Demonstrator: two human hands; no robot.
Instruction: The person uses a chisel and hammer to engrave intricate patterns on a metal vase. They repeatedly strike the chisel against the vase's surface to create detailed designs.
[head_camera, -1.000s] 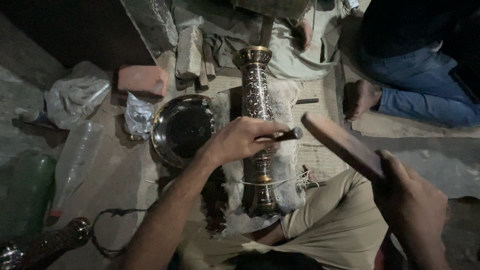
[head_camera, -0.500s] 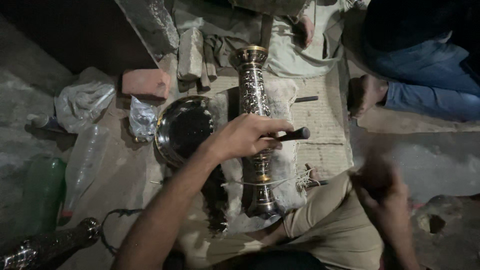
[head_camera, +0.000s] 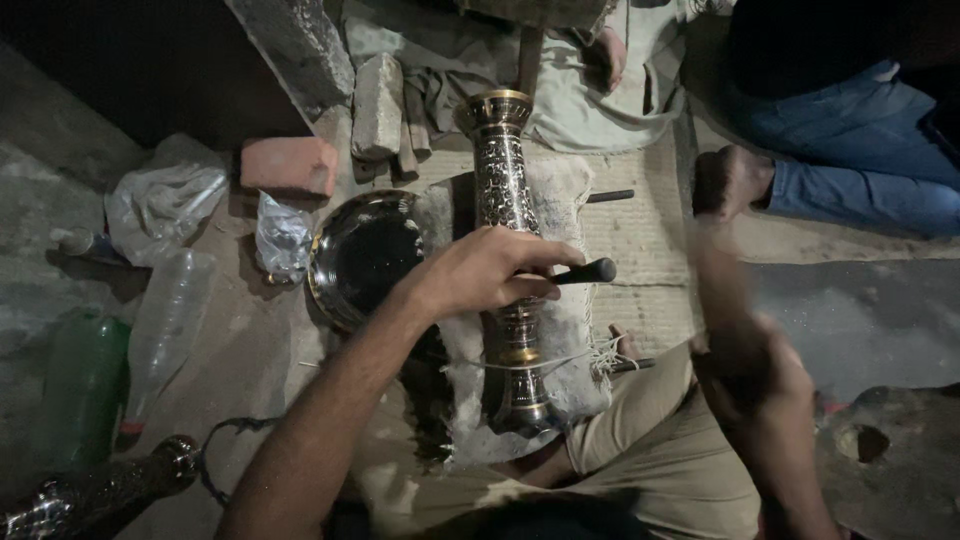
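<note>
Since the earlier frame the right hand (head_camera: 745, 365) is a blur, grip unclear, while left hand (head_camera: 490, 275) fingers hold the black tool (head_camera: 585, 271) steady on the vase (head_camera: 505, 250).

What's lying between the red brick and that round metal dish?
A crumpled clear plastic bag lies between the red brick and the dish, seen from the head camera.

Tight work area. Left of the vase (head_camera: 503, 215): dark metal dish (head_camera: 362, 255) just beside, then crumpled bag (head_camera: 281, 237), red brick (head_camera: 288, 164), 2 plastic bottles (head_camera: 165, 325). Top blocked by stone blocks (head_camera: 378, 105). Right: open strip of woven mat (head_camera: 640, 250), only a dark rod (head_camera: 610, 196) on it; another person's foot (head_camera: 730, 180) beyond.
</note>
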